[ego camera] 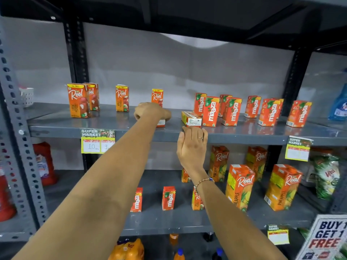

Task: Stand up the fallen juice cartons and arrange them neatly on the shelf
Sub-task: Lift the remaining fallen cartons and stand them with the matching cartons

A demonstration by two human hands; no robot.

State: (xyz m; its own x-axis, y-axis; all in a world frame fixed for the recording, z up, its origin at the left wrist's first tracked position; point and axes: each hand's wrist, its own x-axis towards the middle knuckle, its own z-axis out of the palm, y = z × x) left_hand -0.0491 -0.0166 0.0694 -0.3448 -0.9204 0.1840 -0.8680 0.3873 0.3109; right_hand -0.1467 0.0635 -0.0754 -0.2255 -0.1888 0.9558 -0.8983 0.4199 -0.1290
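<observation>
Cartons lie toppled at the front of the upper shelf (56, 126), so the righting step looks to be in hand. The left hand (150, 111) is curled over one fallen carton (161, 122), apparently gripping it, mostly hiding it. The right hand (193, 145) reaches up with fingers loosely spread, holding nothing, just below a second fallen carton (191, 119), orange, lying on its side beside the upright Maaza cartons (231, 110). Next, each probably needs tipping upright and aligning.

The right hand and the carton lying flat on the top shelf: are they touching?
Cannot tell. In the head view the right hand has its fingertips right at the near edge of the fallen carton, but neither contact nor a gap shows plainly.
</observation>
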